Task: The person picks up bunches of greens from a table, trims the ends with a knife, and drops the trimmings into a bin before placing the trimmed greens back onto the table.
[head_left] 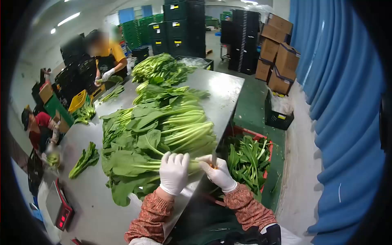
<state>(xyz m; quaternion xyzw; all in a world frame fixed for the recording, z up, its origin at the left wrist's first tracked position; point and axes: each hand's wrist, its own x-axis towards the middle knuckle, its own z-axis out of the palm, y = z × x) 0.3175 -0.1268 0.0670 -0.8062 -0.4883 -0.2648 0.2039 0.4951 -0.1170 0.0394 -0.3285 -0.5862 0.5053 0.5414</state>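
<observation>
My left hand, in a white glove, is closed around the stalks of a bunch of leafy greens, whose broad leaves spread to the left over the table. Close by on the right, my gloved right hand grips a small knife at the stem ends. Its blade points up, and a bit of orange shows between my fingers. Just beyond my hands lies a large heap of the same greens, pale stalks facing right.
The metal table bears a scale with red digits and a single bunch. Beside its right edge stands a red crate of leaves. Two co-workers are across the table. Cartons line the blue curtain.
</observation>
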